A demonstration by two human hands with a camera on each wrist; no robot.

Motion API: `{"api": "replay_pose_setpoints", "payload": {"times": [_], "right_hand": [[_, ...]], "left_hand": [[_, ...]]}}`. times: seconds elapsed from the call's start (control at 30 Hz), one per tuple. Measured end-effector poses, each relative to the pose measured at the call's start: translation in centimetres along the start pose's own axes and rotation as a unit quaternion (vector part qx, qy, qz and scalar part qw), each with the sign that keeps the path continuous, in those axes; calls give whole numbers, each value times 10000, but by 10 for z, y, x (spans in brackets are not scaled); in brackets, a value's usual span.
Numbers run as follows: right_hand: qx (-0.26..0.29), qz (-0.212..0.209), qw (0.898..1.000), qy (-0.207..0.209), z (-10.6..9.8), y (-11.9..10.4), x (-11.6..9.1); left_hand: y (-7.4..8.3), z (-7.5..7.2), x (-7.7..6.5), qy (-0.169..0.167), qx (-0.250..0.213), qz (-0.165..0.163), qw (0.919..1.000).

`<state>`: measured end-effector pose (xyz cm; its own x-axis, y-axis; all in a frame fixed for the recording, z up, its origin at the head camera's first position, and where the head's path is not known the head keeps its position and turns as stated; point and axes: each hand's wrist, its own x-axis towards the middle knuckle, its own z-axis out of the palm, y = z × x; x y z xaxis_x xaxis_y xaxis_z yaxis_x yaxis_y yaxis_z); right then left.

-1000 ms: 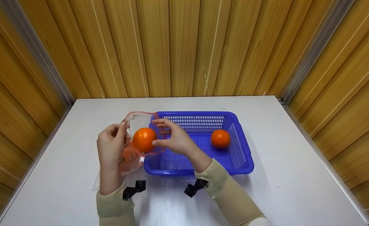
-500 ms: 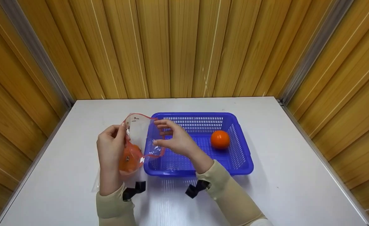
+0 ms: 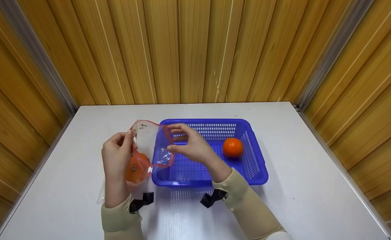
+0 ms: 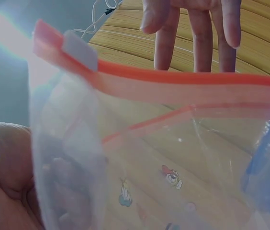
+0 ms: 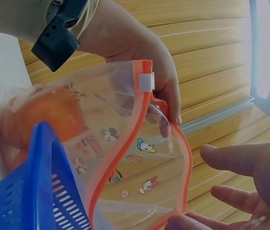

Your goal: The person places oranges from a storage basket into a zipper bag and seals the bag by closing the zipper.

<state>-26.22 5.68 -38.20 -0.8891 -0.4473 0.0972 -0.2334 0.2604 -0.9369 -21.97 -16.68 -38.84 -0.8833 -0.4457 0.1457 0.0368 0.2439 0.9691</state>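
My left hand (image 3: 117, 155) pinches the rim of a clear zip bag (image 3: 147, 135) with a red-orange slider edge and small cartoon prints. The bag's mouth gapes toward the right. Low in the bag lie oranges (image 5: 53, 112), partly hidden by the film and, in the head view, by the left hand. My right hand (image 3: 194, 145) is at the bag's mouth, thumb and fingers spread and holding nothing; a fingertip is close to the rim, and I cannot tell if it touches. One more orange (image 3: 233, 147) sits in the right part of a blue basket (image 3: 210, 182).
The basket stands on a white table (image 3: 315, 166), its left side right behind and beside the bag. Wood-patterned walls (image 3: 195, 50) enclose the table at the back and both sides. Black wrist mounts (image 3: 212, 199) stick out from the sleeves.
The orange at the bag's mouth has dropped down into the bag. My right hand, which was beside it, has shifted slightly right. The left hand keeps its pinch on the rim.
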Motion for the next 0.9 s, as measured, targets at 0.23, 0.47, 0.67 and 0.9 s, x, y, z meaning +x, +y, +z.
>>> {"api": "replay_pose_setpoints", "payload": {"times": [0.23,0.47,0.67,0.9], "right_hand": [[-160,3,9998,143,-13,0,0],[-430,152,9984,333,-29,1,2],[-917,223,9944,475,-42,3,6],[-1752,485,9825,403,-56,10,11]], "left_hand": [[-1,-1,2,77,70,243,9996],[0,0,2,120,98,254,9996],[-2,1,2,139,123,294,9994],[-3,2,2,160,181,266,9994]]}}
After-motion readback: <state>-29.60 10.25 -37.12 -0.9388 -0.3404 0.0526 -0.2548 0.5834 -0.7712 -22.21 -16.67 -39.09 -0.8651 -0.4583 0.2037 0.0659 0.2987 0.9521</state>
